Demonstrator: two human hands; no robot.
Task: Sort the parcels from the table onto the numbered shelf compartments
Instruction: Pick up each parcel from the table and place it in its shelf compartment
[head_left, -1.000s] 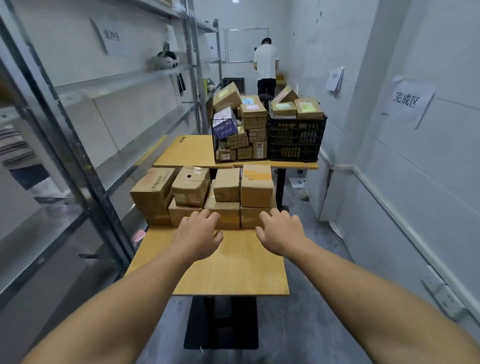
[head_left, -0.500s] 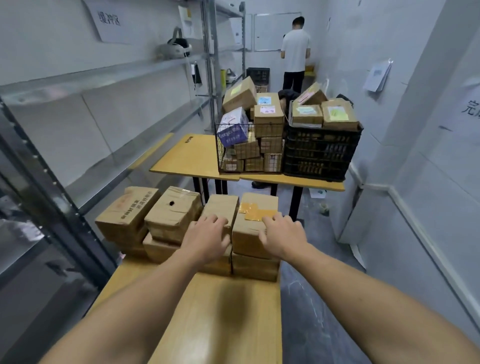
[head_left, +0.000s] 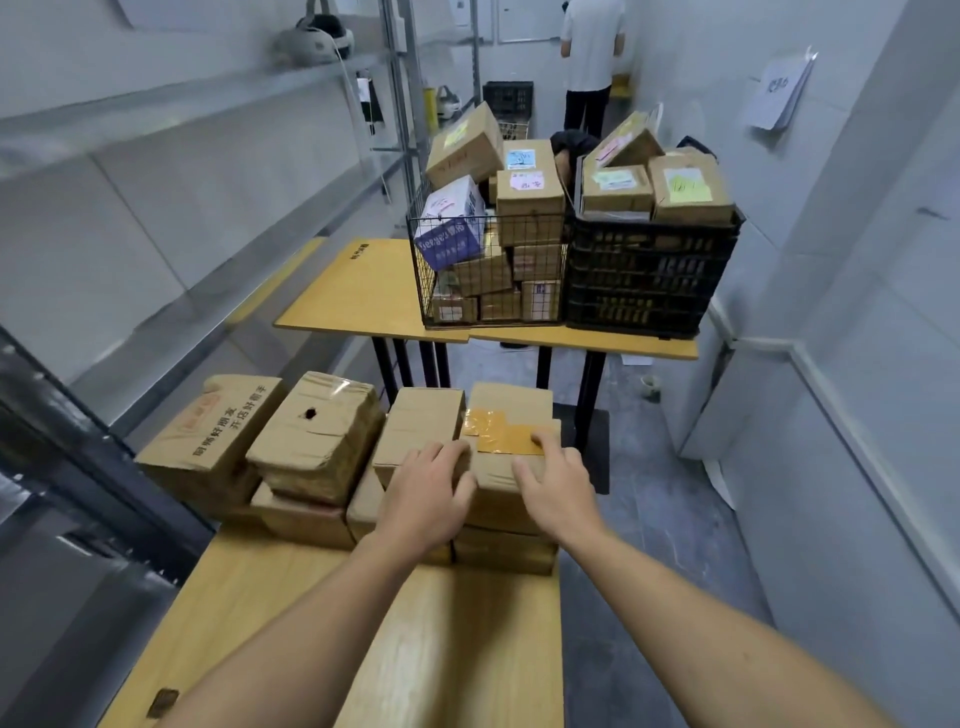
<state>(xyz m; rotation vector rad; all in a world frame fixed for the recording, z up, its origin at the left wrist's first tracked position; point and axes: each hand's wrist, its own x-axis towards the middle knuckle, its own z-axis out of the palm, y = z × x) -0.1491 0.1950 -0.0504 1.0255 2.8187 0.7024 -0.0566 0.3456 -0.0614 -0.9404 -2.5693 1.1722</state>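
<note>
Head view: taped box (head_left: 511, 415) lies lengthwise, pointing straight away.
Right hand (head_left: 556, 483): fingers spread flat on top.
Left hand (head_left: 431, 488): bent at its left edge (grip unclear).

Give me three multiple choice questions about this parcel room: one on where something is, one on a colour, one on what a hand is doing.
1. Where does the black crate stand?
A. On the floor.
B. On the far table, right of the wire basket.
C. On a shelf.

2. What colour is the tape on the taped box under the right hand?
A. Blue.
B. Yellow.
C. Red.

3. What is the left hand doing?
A. Lifting a parcel into the air.
B. Hanging beside the table.
C. Resting on top of the plain box.

Answers:
1 B: the black crate sits against the wire basket on that tabletop.
2 B: a yellow strip crosses the lid.
3 C: its fingers lie on the lid, and the plain box sits in its stack.
</note>
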